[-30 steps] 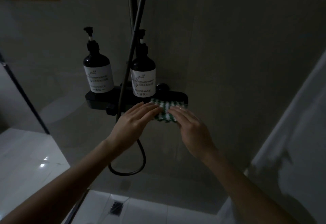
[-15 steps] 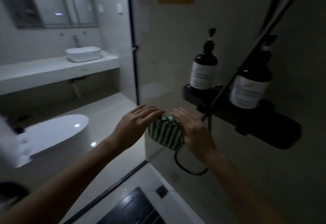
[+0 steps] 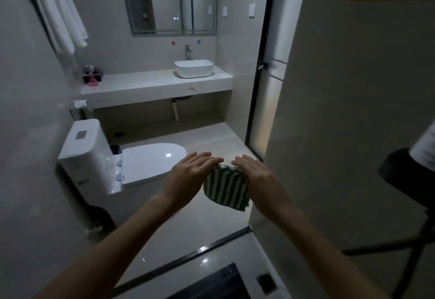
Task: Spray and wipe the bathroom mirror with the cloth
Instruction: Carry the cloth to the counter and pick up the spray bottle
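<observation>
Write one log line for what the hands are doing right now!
step: carrying cloth | left hand: holds cloth | right hand: holds cloth | mirror: far, unwiped | spray: not visible

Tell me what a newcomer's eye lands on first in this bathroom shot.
The green-and-white striped cloth stands out, held in mid-air at centre between the left hand and right hand. Behind it to the left sits the white toilet, lid down. On the far wall hangs the mirror, above the white basin on the counter.
</observation>
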`<state>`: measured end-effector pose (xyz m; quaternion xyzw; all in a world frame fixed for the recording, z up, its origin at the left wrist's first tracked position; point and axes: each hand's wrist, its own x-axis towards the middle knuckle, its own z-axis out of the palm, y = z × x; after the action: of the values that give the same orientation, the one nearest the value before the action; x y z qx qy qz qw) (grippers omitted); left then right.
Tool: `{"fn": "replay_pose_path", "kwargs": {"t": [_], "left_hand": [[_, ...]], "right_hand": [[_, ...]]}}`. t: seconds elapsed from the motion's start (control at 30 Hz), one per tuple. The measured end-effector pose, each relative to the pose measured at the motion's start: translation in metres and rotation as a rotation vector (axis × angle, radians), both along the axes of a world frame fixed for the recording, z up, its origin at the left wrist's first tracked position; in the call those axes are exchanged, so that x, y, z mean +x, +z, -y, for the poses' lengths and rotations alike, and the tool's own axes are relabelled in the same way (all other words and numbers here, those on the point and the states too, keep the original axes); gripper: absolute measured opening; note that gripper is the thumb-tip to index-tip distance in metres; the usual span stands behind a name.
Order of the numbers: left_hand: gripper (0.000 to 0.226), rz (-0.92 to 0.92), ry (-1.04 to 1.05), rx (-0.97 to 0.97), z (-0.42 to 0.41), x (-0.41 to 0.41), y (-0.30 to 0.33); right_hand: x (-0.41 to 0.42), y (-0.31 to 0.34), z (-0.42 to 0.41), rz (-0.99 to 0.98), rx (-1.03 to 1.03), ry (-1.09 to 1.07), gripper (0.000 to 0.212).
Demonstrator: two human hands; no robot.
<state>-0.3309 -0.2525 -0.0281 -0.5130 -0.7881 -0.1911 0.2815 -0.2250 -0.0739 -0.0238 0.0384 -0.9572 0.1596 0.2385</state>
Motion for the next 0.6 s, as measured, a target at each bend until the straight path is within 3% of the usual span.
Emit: {"fn": "replay_pose_path", "kwargs": {"t": [0.6], "left_hand": [[0.039, 0.176, 0.092, 0.065, 0.005, -0.259, -0.038]], "right_hand": [[-0.275, -0.021, 0.008, 0.176, -0.183, 0.034, 0.042]]}}
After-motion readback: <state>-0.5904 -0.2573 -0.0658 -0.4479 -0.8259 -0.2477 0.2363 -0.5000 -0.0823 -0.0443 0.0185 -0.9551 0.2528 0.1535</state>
